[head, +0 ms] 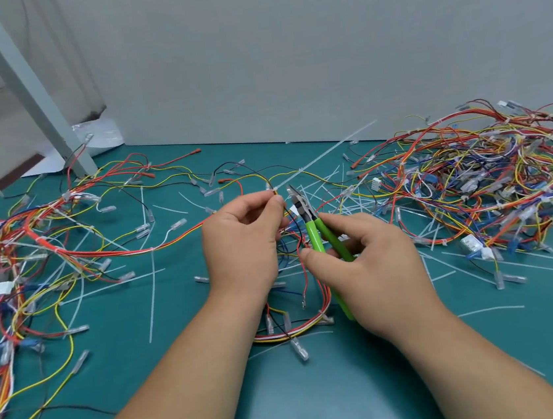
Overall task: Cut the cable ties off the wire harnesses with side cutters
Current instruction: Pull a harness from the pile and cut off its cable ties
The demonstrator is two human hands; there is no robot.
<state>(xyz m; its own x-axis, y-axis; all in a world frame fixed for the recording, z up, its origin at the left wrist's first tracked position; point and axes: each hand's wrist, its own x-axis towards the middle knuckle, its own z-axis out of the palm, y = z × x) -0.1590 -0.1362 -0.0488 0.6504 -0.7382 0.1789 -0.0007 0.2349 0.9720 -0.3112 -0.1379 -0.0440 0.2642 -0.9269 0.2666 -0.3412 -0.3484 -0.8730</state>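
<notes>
My left hand [243,244] pinches a thin bundle of coloured wires [297,241] between thumb and fingers, lifted a little above the green mat [188,357]. A long white cable tie [322,156] sticks out up and to the right from the pinched spot. My right hand [374,267] grips the green-handled side cutters [320,238]. Their metal jaws [296,196] point up-left, slightly apart, just right of the tie's head. The held harness loops down under both hands, partly hidden by them.
A large tangled pile of harnesses [492,181] lies at the right, and another spread of wires [31,251] at the left. Loose cut white ties [153,292] litter the mat. A grey post [30,89] leans at back left; a grey wall [285,53] stands behind.
</notes>
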